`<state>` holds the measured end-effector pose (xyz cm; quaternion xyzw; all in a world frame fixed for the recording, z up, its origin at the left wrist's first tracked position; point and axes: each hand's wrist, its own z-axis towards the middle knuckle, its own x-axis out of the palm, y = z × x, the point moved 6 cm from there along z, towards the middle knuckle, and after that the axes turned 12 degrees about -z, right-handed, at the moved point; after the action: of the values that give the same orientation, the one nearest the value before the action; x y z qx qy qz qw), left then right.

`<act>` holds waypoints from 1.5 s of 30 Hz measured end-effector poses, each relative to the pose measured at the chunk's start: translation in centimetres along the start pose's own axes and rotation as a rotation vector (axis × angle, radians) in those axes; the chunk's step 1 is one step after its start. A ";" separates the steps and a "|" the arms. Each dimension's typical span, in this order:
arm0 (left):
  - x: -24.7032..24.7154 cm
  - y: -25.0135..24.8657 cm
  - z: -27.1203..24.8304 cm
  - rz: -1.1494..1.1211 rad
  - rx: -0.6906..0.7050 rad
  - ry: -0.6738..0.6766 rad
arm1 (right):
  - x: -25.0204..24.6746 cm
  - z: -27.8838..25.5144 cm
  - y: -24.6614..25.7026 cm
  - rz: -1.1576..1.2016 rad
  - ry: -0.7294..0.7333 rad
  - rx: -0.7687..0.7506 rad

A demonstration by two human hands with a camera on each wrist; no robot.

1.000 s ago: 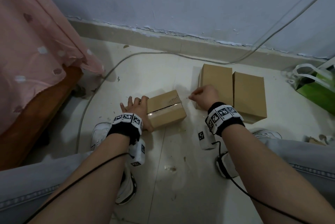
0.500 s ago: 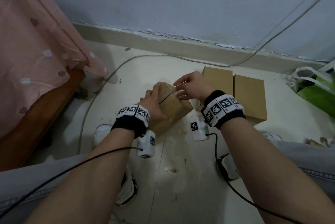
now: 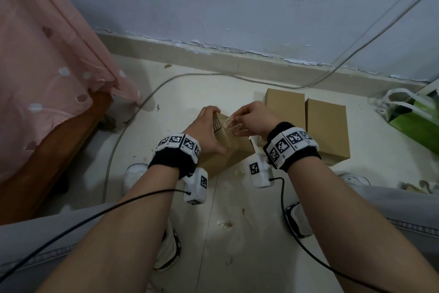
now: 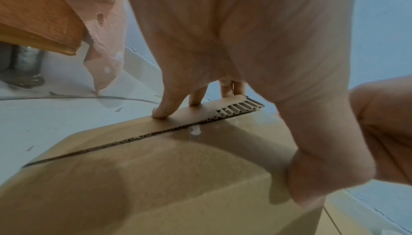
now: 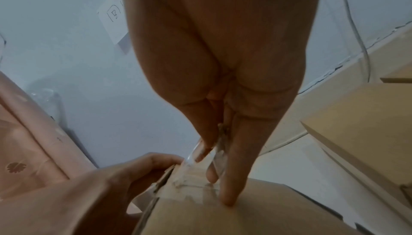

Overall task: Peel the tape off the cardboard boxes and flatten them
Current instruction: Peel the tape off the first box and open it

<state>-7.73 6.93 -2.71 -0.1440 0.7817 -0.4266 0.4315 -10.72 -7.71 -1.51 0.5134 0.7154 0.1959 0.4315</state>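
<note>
the small cardboard box (image 3: 228, 147) sat tipped up on the floor (image 3: 237, 233) at the middle of the head view, between the person's knees. the left hand (image 3: 205, 130) gripped it from the 9 o'clock side, thumb on the near face and fingers (image 4: 165, 108) curled over the raised flap edge. the right hand (image 3: 255, 118) pinched a strip of clear tape (image 3: 229, 124), part lifted off the top seam, its fingers closed on the film.

the box looked light and fairly stiff, its fluted edge likely to crush if squeezed hard. the tape seemed thin, stretchy and sticky, so it would probably tear unless pulled low and along the seam; the best hold was likely close to where it left the cardboard.

two more boxes (image 3: 306, 117) lay side by side at 2 o'clock, well apart from the hands. the floor was pale, smooth tile with specks. a blue-grey wall (image 3: 237, 7) ran across 12 o'clock, a cable (image 3: 190, 75) along its foot, a pink cloth (image 3: 47, 67) at 10 o'clock and a green bag (image 3: 415, 119) at 3 o'clock.
</note>
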 end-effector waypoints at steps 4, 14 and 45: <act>-0.1 0.6 -0.2 -0.044 -0.001 0.003 | 0.3 0.1 -0.4 0.084 0.028 0.027; -0.3 1.2 -0.1 -0.070 -0.008 0.017 | 0.0 -0.2 -1.5 0.232 0.023 0.085; -3.5 4.4 0.0 -0.274 -0.192 -0.096 | 2.5 2.4 -13.7 -0.366 -0.141 0.276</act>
<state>-5.02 11.64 -4.23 -0.3100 0.7705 -0.3974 0.3902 -16.80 -11.28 -13.75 0.4419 0.7845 -0.0216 0.4345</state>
